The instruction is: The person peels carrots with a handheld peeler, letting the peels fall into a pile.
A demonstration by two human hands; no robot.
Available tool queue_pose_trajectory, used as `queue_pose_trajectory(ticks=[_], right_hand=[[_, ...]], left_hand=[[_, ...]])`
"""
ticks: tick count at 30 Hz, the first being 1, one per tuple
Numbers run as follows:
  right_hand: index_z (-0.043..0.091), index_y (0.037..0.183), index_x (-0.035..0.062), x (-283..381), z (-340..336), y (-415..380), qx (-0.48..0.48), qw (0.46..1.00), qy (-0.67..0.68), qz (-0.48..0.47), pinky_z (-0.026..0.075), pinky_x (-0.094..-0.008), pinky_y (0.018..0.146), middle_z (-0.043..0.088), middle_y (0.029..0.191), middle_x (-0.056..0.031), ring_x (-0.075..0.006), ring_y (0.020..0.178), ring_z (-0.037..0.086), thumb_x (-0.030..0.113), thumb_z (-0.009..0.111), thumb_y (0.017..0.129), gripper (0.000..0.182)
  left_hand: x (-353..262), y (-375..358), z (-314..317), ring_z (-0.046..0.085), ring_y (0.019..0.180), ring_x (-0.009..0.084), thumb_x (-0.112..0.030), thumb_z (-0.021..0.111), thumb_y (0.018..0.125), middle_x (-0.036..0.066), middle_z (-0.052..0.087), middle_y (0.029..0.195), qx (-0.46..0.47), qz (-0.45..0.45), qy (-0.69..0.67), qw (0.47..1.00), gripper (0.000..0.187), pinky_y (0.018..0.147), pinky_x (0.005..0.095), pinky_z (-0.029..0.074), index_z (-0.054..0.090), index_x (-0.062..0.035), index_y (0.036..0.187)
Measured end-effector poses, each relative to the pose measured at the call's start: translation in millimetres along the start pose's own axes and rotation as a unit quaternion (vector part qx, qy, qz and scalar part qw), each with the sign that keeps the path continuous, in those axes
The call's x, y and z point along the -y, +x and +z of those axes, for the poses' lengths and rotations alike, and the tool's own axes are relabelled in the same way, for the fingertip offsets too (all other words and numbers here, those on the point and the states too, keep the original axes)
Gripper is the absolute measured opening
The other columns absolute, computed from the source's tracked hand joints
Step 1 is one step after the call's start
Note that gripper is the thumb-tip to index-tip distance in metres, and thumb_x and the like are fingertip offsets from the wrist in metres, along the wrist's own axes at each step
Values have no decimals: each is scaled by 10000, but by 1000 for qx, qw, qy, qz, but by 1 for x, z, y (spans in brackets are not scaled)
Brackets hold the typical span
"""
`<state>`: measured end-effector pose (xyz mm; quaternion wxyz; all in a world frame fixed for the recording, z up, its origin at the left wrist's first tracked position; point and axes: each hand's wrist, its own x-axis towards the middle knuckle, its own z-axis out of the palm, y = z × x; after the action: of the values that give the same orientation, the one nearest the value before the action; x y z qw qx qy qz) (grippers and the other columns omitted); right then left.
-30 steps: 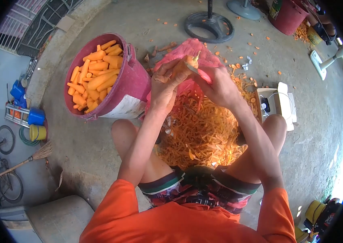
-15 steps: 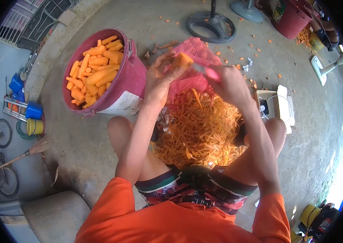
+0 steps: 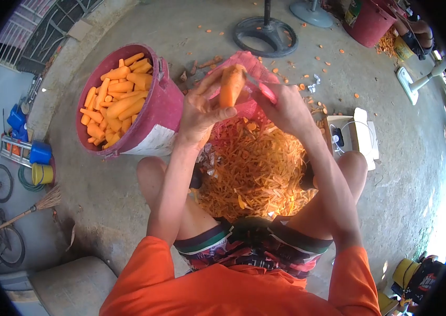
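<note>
My left hand is closed around a peeled-looking carrot, its thick end pointing up and away from me. In my right hand is a small knife with a pink handle. Its grey blade lies against or very close to the carrot's upper end; exact contact is hard to see. Below both hands, a heap of carrot peelings spreads between my legs. Behind the hands lies a pink mesh sack, partly covered by them. To the left stands a dark pink tub full of peeled carrots.
Cut carrot pieces lie scattered on the concrete floor beyond the sack. A round black stand base is at the far side. An open cardboard box with a cable sits at my right. Another person's legs show beside a second pink tub.
The carrot has turned from pointing sideways to more upright, showing more of its length. My right hand and the knife have shifted slightly left. The whole view has moved a little.
</note>
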<state>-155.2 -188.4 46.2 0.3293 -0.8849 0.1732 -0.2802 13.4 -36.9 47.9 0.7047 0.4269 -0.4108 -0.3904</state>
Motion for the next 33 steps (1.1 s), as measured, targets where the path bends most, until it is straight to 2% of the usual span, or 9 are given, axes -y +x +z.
queue_pose_trajectory(ticks=[13, 16, 19, 21, 22, 24, 26, 28, 33], right_hand=[[694, 924, 1, 4, 3, 5, 41, 996, 20, -72, 526, -492, 694, 677, 815, -239, -430, 793, 669, 130, 709, 830, 160], [692, 890, -3, -54, 7, 14, 125, 988, -84, 41, 536, -483, 711, 693, 837, -231, -419, 790, 683, 157, 699, 869, 162], [699, 887, 16, -73, -10, 18, 143, 976, -86, 138, 510, -392, 662, 675, 761, -177, -296, 696, 664, 200, 714, 906, 186], [706, 912, 16, -45, -30, 19, 101, 982, 30, 157, 496, -310, 661, 690, 760, -97, -163, 702, 646, 215, 745, 916, 203], [706, 912, 16, -40, -30, 19, 103, 983, 30, 152, 496, -310, 661, 690, 760, -97, -163, 702, 646, 215, 745, 916, 203], [687, 892, 20, -32, -29, 10, -48, 981, 185, 29, 505, -288, 647, 686, 750, -32, -86, 709, 631, 244, 778, 909, 243], [671, 911, 11, 0, -25, 6, -66, 962, 260, 40, 510, -277, 707, 686, 801, 1, -75, 774, 617, 170, 787, 908, 196], [676, 918, -1, 14, -15, 4, -111, 938, 320, -73, 514, -271, 777, 694, 846, -12, -81, 831, 623, 133, 801, 890, 185], [727, 973, 0, -10, -20, 12, -134, 946, 289, -55, 520, -248, 762, 736, 942, -30, -81, 851, 644, 128, 783, 904, 156]], left_hand=[[6, -3, -10, 635, 1217, 231, -151, 988, 613, 152, 638, 1329, -5, 99, 62, 993, 873, 1072, 381, 510, 559, 40, 1348], [11, -10, -18, 631, 1222, 231, -178, 997, 608, 150, 644, 1318, 68, 121, 16, 990, 889, 1081, 384, 493, 558, 44, 1348], [8, -8, -13, 593, 1257, 217, -256, 1015, 583, 132, 616, 1335, 42, 73, -1, 996, 943, 1092, 360, 469, 560, 41, 1355], [13, -6, -23, 585, 1258, 212, -277, 1020, 568, 123, 609, 1330, 34, 71, 5, 997, 975, 1098, 360, 461, 551, 40, 1363], [13, -3, -21, 577, 1259, 207, -297, 1026, 553, 115, 601, 1325, 34, 64, 7, 997, 1008, 1105, 360, 453, 541, 39, 1371], [17, -5, -14, 575, 1248, 198, -304, 1033, 528, 103, 602, 1307, 15, 41, 4, 999, 1045, 1104, 363, 452, 526, 26, 1379], [20, -5, -5, 580, 1244, 195, -305, 1039, 506, 97, 605, 1301, -5, -13, 22, 1000, 1062, 1092, 361, 463, 522, 17, 1376], [22, -5, 6, 600, 1217, 192, -293, 1041, 502, 92, 618, 1281, 0, -14, 25, 1000, 1043, 1074, 355, 478, 527, 15, 1355], [23, -8, 11, 632, 1161, 182, -261, 1041, 505, 75, 639, 1241, 64, -7, -1, 998, 1004, 1029, 344, 506, 525, -11, 1329]])
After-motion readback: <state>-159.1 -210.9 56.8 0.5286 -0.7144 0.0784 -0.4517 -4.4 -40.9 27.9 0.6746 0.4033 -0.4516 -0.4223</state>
